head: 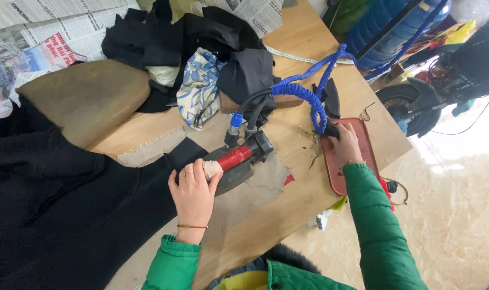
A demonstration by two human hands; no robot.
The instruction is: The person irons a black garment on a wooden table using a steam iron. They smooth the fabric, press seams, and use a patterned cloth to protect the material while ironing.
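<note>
Wooden desk [303, 177], cluttered: my left hand [193, 190] closed round the iron's red handle [235, 158], long axis running up-right; right hand [345, 144] pinched a dark piece on the red tray [362, 139].

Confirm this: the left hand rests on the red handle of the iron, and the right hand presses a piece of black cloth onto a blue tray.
Not quite. The tray is red, not blue; the blue thing is the hose beside it. The head view shows the left hand on the iron handle and the right hand on the black cloth.
</note>
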